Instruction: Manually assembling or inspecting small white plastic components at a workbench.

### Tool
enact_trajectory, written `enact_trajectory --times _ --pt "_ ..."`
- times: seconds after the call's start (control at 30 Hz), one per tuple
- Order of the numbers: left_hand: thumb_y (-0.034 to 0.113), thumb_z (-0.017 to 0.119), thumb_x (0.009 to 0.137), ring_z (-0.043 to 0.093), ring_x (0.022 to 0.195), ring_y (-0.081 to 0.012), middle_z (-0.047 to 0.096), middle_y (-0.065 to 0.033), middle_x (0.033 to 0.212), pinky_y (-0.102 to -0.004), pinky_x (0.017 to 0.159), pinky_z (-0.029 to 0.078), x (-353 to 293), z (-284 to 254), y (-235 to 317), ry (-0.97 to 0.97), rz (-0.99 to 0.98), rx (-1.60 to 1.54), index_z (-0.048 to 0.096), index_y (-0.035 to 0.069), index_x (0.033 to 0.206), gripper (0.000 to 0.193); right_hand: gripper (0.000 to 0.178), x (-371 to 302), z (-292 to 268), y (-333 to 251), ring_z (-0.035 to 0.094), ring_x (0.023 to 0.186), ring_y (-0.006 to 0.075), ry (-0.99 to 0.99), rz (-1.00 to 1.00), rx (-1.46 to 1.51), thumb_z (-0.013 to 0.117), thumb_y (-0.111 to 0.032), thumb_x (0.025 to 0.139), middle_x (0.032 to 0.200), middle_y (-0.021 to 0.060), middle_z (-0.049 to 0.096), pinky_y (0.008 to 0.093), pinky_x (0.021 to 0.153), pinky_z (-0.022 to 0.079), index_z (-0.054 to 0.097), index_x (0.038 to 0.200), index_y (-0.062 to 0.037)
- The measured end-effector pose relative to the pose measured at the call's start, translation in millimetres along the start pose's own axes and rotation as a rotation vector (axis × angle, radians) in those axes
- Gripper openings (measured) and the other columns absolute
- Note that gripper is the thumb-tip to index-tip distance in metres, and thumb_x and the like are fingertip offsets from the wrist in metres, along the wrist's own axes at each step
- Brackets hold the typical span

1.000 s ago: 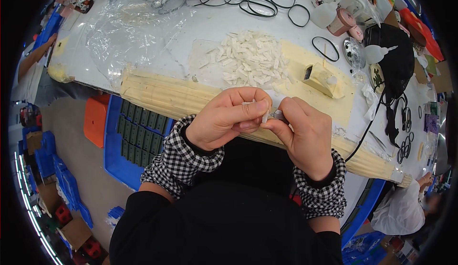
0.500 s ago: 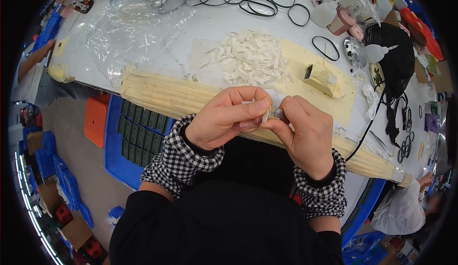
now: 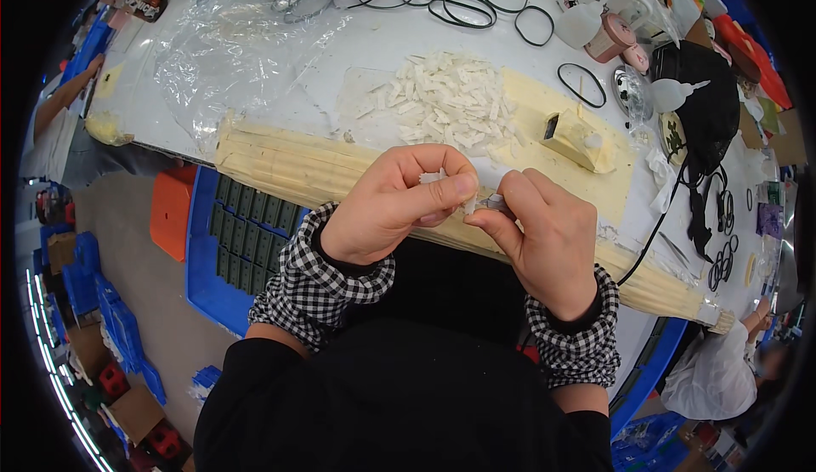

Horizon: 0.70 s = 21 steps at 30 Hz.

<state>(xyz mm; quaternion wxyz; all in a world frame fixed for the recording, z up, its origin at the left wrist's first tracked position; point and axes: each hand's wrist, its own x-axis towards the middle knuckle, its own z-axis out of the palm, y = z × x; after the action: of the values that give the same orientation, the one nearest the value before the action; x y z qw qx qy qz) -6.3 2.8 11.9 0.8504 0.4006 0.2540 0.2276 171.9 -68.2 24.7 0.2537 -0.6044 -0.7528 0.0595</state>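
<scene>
My left hand (image 3: 395,200) is closed in a pinch on small white strips (image 3: 432,176), one near the thumb tip and others partly hidden by the fingers. Close beside it, my right hand (image 3: 548,238) pinches a small greyish-white piece (image 3: 493,203) between thumb and forefinger; its exact kind is hard to make out. The fingertips of both hands nearly meet above the padded table edge. Just beyond them lies a heap of small white strips (image 3: 450,102) on the white table (image 3: 297,102).
A yellow-wrapped block (image 3: 580,142) stands right of the heap. Black rubber rings (image 3: 463,11) and a transparent plastic bag (image 3: 229,56) lie farther back. Bottles, a black bag (image 3: 697,98) and a cable crowd the right. Below left, a blue crate (image 3: 200,251) holds dark green parts.
My left hand has shifted slightly up and left, and the white strips in it show more. My right hand stays almost in place, still pinching its piece.
</scene>
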Motion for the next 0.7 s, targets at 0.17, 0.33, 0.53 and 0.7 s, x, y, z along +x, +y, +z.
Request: enact_trajectory --times 0.17,0.33,0.53,0.7 --pt "0.022 0.059 0.093 0.034 0.058 -0.0009 0.044 0.0063 0.067 -0.0176 0.052 0.025 -0.1 -1.0 0.3 0.004 -0.010 0.008 0.055 0.004 0.086 0.020 0.037 1.4 -2.8 -3.0 0.053 0.054 0.0236 -0.020 0.027 0.042 0.069 -0.038 0.078 0.063 0.0055 0.049 0.0333 0.048 0.040 0.051 0.074 -0.0055" --pt "0.022 0.059 0.093 0.034 0.058 -0.0008 0.045 0.0059 0.067 -0.0173 0.052 0.025 -0.2 -1.3 -0.1 0.003 -0.015 -0.005 0.055 0.005 0.086 0.020 0.037 -0.1 0.9 -0.1 0.053 0.053 0.0215 -0.010 0.003 -0.012 0.068 -0.042 0.079 0.062 0.0035 0.047 0.0327 0.046 0.040 0.051 0.075 -0.0091" --pt "0.022 0.058 0.094 0.034 0.058 -0.0007 0.045 0.0062 0.067 -0.0176 0.052 0.025 -0.2 -0.7 0.0 0.012 -0.017 0.000 0.055 0.005 0.086 0.019 0.037 -0.2 1.6 0.5 0.053 0.052 0.0205 0.004 -0.005 -0.020 0.067 -0.044 0.079 0.062 0.0026 0.046 0.0325 0.045 0.040 0.051 0.074 -0.0110" --pt "0.022 0.058 0.094 0.034 0.058 -0.0004 0.043 0.0068 0.066 -0.0174 0.052 0.024 0.0 -0.6 -0.3 0.007 -0.016 -0.010 0.055 0.005 0.086 0.019 0.036 1.2 -1.0 -2.3 0.053 0.053 0.0228 -0.005 0.018 0.009 0.069 -0.039 0.078 0.062 0.0047 0.047 0.0335 0.047 0.040 0.051 0.073 -0.0075"
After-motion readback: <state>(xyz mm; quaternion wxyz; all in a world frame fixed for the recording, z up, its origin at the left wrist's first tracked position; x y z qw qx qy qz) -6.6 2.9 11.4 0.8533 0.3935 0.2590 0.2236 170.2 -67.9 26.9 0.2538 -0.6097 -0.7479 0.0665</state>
